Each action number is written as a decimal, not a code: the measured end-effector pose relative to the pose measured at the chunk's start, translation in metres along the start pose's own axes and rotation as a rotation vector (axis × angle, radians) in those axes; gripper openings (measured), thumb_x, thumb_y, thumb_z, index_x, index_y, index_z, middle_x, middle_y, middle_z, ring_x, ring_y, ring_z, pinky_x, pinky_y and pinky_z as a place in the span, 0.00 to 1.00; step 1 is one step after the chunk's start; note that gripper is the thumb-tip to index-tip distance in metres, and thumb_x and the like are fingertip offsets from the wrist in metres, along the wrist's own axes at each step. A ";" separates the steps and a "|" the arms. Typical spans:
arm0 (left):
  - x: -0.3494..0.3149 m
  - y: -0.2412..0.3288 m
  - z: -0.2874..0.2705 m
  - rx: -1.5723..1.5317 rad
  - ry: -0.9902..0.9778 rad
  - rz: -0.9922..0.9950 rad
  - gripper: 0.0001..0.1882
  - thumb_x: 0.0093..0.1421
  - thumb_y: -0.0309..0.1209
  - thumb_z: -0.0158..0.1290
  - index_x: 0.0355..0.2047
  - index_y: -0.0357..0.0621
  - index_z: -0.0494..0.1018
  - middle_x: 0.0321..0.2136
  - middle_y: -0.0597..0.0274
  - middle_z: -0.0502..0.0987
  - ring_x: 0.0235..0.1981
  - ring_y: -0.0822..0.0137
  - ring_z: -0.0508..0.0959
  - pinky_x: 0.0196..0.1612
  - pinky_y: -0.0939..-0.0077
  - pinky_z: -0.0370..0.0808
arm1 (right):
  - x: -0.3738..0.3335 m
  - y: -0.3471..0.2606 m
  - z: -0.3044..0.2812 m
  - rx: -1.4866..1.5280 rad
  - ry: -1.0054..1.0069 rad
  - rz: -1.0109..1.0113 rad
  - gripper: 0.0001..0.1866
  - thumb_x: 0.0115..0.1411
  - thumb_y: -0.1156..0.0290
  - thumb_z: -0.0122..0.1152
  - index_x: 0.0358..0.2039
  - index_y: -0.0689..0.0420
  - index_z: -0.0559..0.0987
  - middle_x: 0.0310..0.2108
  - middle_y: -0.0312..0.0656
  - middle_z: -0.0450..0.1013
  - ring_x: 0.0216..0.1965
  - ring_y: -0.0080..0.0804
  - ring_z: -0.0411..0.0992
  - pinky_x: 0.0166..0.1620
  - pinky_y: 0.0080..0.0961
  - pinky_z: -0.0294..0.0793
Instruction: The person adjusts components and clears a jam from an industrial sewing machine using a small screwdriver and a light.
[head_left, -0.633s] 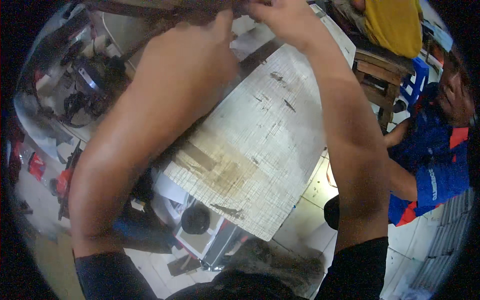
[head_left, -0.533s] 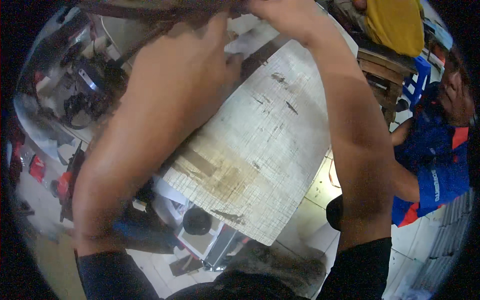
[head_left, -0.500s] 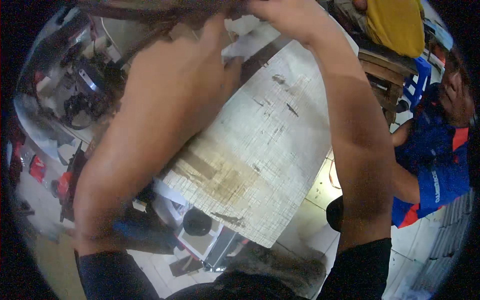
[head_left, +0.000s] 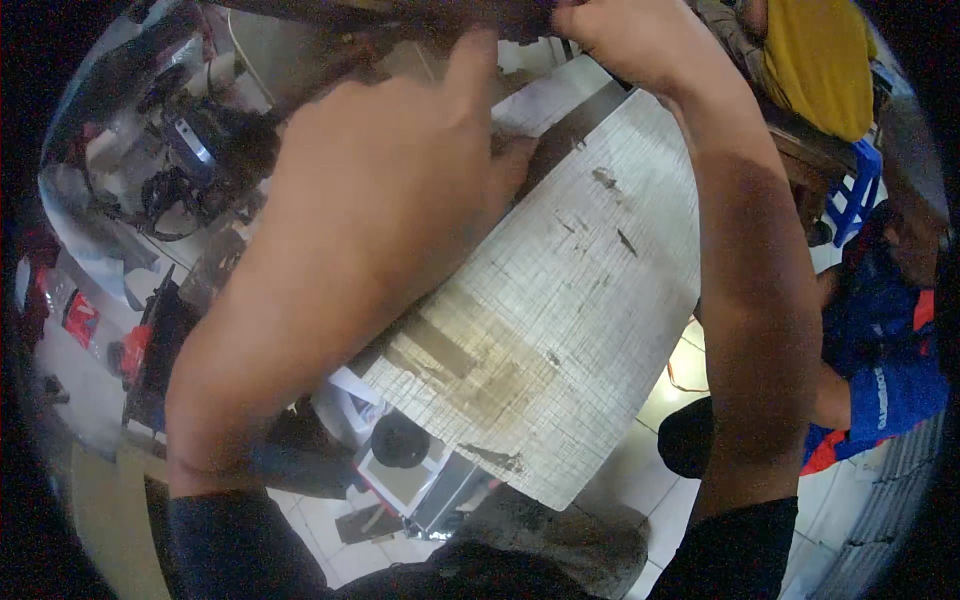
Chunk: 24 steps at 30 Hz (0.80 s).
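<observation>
A dark, long object (head_left: 420, 14) crosses the top edge of the picture, mostly cut off, so its kind cannot be told. My left hand (head_left: 395, 175) is below it, back of the hand up. Its index finger stretches up to the object's lower edge and its thumb stands apart; the other fingers are hidden. At the object's right end, my right hand (head_left: 640, 45) has its fingers bent round the edge, partly out of the picture. Below both hands lies a worn whitish board (head_left: 570, 300) with scratches, brown stains and chipped spots.
Cluttered dark gear and cables (head_left: 185, 165) lie at the left. Beneath the board's near corner are a box (head_left: 440, 490) and a round black thing (head_left: 400, 440). At right, a person in a blue and red shirt (head_left: 890, 400) sits near a blue plastic stool (head_left: 855, 195). Yellow cloth (head_left: 815, 65) is behind.
The whole view has shifted, so the board, both arms and the surroundings appear farther right and slightly lower. Both hands stay at the dark object, with little change in their grip.
</observation>
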<state>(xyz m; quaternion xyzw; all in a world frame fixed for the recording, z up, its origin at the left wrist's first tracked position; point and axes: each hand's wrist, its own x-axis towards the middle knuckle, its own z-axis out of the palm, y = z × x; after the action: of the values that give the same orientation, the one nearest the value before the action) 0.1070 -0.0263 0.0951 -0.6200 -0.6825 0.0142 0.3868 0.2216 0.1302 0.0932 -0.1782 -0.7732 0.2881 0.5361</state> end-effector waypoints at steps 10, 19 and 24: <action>-0.015 -0.019 -0.009 -0.144 -0.079 0.044 0.41 0.57 0.49 0.56 0.65 0.46 0.55 0.30 0.38 0.78 0.32 0.40 0.79 0.39 0.52 0.76 | -0.035 0.024 0.009 -0.367 0.187 0.092 0.24 0.58 0.70 0.62 0.54 0.62 0.69 0.48 0.45 0.74 0.50 0.38 0.73 0.53 0.31 0.69; -0.082 -0.038 0.042 -0.743 0.492 0.135 0.29 0.61 0.32 0.45 0.61 0.31 0.61 0.60 0.43 0.65 0.60 0.48 0.68 0.63 0.60 0.60 | -0.228 0.024 0.029 -0.514 -0.004 0.046 0.32 0.64 0.58 0.46 0.66 0.56 0.58 0.70 0.53 0.43 0.71 0.52 0.40 0.68 0.53 0.34; -0.077 -0.035 0.054 -0.845 0.625 0.131 0.28 0.60 0.27 0.42 0.62 0.36 0.61 0.59 0.43 0.67 0.57 0.51 0.71 0.60 0.64 0.64 | -0.249 -0.014 0.026 -0.966 -0.097 0.105 0.33 0.62 0.64 0.44 0.67 0.60 0.55 0.70 0.56 0.40 0.71 0.52 0.35 0.68 0.49 0.29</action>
<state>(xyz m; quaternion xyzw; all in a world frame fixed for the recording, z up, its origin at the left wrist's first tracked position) 0.0431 -0.0755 0.0357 -0.7379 -0.4405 -0.4236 0.2864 0.2882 -0.0328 -0.0852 -0.4317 -0.8325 -0.0689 0.3403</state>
